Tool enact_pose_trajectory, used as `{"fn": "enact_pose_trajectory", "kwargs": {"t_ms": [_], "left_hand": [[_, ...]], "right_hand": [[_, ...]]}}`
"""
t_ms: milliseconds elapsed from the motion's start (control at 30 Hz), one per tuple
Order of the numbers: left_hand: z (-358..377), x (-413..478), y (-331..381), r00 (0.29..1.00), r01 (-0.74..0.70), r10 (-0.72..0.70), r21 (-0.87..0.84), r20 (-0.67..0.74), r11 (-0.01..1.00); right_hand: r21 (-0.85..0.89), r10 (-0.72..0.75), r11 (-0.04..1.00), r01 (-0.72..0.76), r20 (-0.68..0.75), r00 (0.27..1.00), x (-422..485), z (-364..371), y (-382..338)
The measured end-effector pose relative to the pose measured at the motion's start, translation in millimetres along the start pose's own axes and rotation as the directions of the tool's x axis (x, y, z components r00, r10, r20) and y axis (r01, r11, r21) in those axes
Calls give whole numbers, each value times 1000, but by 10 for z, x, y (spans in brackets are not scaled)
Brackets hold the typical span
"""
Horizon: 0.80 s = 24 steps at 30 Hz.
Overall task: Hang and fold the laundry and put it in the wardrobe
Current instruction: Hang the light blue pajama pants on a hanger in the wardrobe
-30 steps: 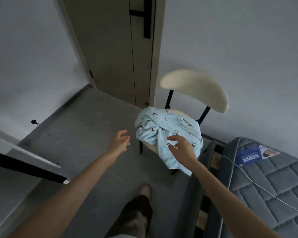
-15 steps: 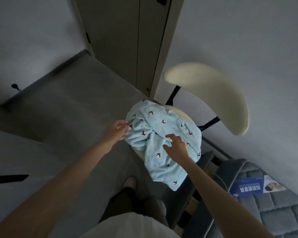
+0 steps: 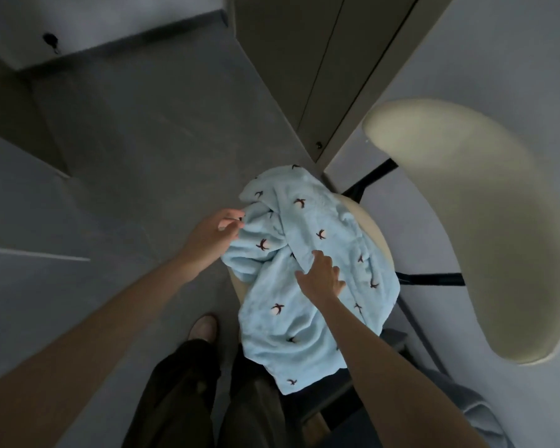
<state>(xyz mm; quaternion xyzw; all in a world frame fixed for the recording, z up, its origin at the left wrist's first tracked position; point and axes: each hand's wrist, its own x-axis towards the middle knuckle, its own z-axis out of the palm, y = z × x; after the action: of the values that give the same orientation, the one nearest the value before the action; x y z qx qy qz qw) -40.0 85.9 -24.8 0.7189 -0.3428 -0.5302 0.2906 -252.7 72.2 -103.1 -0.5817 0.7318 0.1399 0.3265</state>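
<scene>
Because the pale blue garment [image 3: 291, 286] lies crumpled on the chair [image 3: 466, 221] seat, one end drooping over the front edge, both hands appear set to gather it. The left hand [image 3: 219, 232] pinches a side fold. The right hand [image 3: 320, 276] rests spread-fingered on top, gripping nothing. The cloth looks soft, fleecy and bird-printed.

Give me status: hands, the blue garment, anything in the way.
Left hand pinching blue garment edge. Right hand flat on it. Bunched on chair seat. No obstruction visible.
</scene>
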Motion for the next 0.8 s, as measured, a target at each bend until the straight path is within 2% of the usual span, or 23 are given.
{"fn": "enact_pose_trajectory", "kwargs": {"t_ms": [100, 233, 267, 333, 433, 633, 733, 800], "left_hand": [[179, 110, -126, 999, 29, -30, -30, -12, 999], [231, 187, -243, 998, 31, -33, -40, -50, 999], [215, 188, -262, 998, 24, -26, -31, -59, 999], [173, 151, -263, 998, 9, -10, -18, -59, 1000], [103, 37, -185, 999, -12, 12, 9, -44, 1000], [37, -327, 227, 991, -133, 129, 121, 40, 984], [51, -563, 519, 979, -199, 188, 164, 82, 966], [69, -766, 699, 970, -228, 214, 123, 116, 966]], "right_hand": [[-77, -13, 997, 14, 6, 1000, 218, 140, 49], [-388, -137, 916, 103, -61, 989, 361, 212, 135], [-413, -167, 903, 119, -81, 983, 379, 174, 150], [-345, -167, 931, 116, -123, 978, 375, 51, 168], [-128, -130, 987, 99, -271, 954, 221, -242, 216], [-14, -174, 983, 185, -416, 893, -322, -977, 344], [80, -224, 945, 318, -551, 804, -671, -1317, 291], [107, -266, 899, 425, -638, 723, -1001, -1581, 208]]}}
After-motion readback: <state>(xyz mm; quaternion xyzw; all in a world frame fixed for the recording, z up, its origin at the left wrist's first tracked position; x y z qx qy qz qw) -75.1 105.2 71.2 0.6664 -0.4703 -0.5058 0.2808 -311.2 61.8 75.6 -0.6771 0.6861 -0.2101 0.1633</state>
